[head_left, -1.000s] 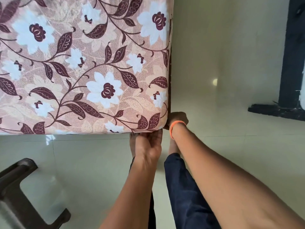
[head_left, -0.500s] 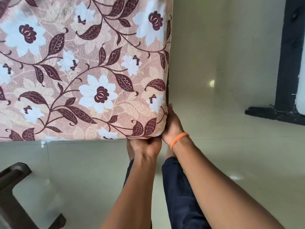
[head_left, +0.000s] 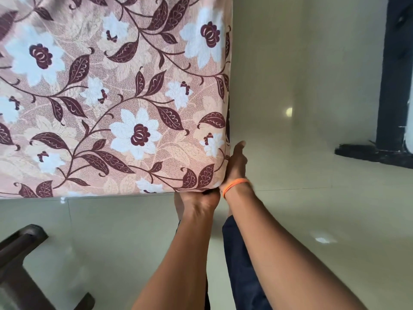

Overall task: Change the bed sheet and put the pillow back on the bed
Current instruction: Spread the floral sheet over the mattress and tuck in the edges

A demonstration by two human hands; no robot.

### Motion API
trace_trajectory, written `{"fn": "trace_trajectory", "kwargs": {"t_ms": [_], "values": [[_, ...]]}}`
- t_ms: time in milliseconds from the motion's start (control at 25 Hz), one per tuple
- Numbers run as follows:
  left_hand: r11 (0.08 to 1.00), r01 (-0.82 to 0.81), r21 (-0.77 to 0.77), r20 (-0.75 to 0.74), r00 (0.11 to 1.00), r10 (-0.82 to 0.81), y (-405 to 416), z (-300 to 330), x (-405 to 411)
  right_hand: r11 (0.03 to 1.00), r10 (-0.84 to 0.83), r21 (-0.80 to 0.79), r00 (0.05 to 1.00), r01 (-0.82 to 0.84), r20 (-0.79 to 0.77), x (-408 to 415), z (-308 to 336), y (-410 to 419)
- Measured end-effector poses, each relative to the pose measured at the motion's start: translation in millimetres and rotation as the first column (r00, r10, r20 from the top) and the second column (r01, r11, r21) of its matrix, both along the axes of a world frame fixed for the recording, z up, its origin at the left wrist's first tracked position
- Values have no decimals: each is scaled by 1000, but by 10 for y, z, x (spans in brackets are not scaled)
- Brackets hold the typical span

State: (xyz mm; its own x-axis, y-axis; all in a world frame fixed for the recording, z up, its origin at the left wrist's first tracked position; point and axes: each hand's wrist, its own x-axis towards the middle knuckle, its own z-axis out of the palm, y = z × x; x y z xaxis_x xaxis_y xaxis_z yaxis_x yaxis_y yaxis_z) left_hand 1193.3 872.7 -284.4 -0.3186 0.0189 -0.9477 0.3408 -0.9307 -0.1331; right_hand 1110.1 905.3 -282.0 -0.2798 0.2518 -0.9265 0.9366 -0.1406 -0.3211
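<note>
Dark chair frame (head_left: 20, 267) stood lower left on glossy pale tiled floor (head_left: 301, 209); black post (head_left: 395, 74) upper right. Floral bed sheet (head_left: 111, 97), woven-looking, pink w/ white blooms & maroon leaves, covered mattress corner. Left hand (head_left: 200, 201) curled under corner, gripped sheet edge. Right hand (head_left: 237, 163), orange band (head_left: 234, 185) at wrist, pressed flat on corner side, fingers straight. No writing seen.

right hand (head_left: 235, 163) risen from under the sheet (head_left: 116, 97) corner, now flat against its side; left hand (head_left: 197, 201) gripping closer beneath
</note>
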Motion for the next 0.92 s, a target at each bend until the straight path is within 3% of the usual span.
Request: {"fn": "trace_trajectory", "kwargs": {"t_ms": [80, 160, 320, 400, 440, 560, 680, 800, 920], "values": [[997, 52, 50, 73, 996, -55, -10, -39, 23, 969, 185, 167, 983, -180, -11, -117, 66, -5], [1000, 12, 11, 95, 995, -13, -2, -105, 46, 908, 382, 204, 923, -367, -40, -232, 131, -31], [997, -22, -72, 34, 999, 25, -12, -73, 21, 761, 563, 394, 826, -515, -8, -279, 161, 24], [997, -11, -78, 50, 999, 15, -11, -27, -4, 758, 549, 450, 835, -472, -48, -239, 169, 29], [996, -2, -89, 59, 998, 8, -8, -5, -14, 804, 508, 402, 858, -438, -81, -214, 178, 37], [996, 3, -92, 71, 997, 4, -2, 31, -47, 915, 399, 87, 914, -393, -77, -131, 162, 62], [994, -41, -99, 93, 994, 51, 10, 42, -49, 909, 386, -162, 922, -384, -21, -144, 106, 15], [994, -7, -110, 108, 994, 19, 5, 109, -56, 888, 454, -68, 890, -455, -36, -194, 169, -111], [991, 19, -130, 115, 993, -4, 47, 133, -63, 929, 335, 175, 941, -325, -34, -215, 225, -79]]}}
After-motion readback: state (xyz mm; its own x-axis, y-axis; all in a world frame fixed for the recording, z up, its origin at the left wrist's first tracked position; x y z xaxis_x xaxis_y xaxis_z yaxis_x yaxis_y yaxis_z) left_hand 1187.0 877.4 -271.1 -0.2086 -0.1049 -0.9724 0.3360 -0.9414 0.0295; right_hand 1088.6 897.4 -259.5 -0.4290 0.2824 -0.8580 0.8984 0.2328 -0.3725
